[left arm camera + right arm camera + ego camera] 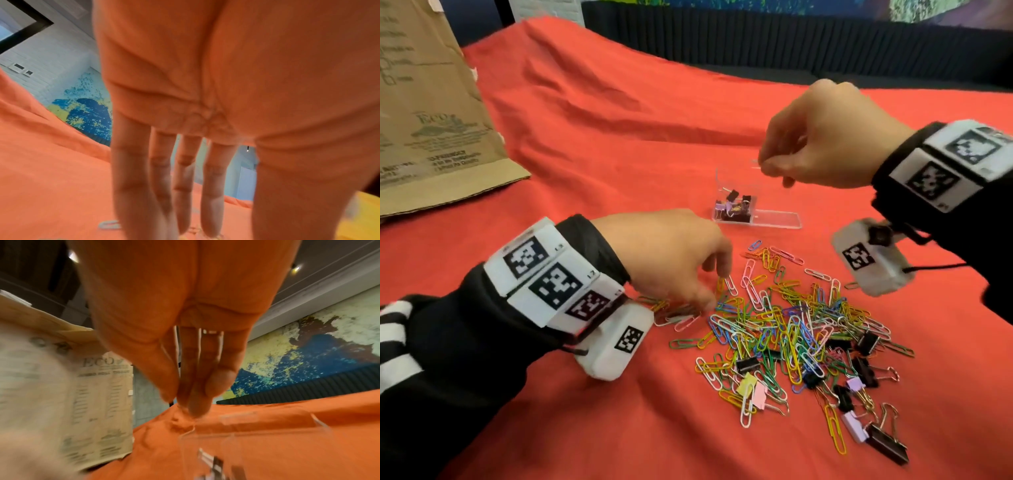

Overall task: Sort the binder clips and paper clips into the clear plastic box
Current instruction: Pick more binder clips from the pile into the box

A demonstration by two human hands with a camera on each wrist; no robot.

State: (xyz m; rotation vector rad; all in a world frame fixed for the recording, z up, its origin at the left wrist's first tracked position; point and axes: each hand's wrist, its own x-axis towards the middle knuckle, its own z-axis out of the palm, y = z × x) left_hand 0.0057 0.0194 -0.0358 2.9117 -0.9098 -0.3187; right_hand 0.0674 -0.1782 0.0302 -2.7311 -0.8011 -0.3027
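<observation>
Head view: my right hand [828,137] hovers above the clear plastic box [756,205], fingers pinched on thin paper clips. My left hand [671,253] reaches down, fingers extended and touching the left edge of the paper clip pile [784,329]; binder clips [859,394] lie at its near right.

1. Sleeves [482,329]: black, the left with white stripes.
2. Wristbands [551,274]: white blocks bearing black square coded markers.
3. Wrist cameras [869,263]: white housings, marker-tagged, black cable attached.
</observation>
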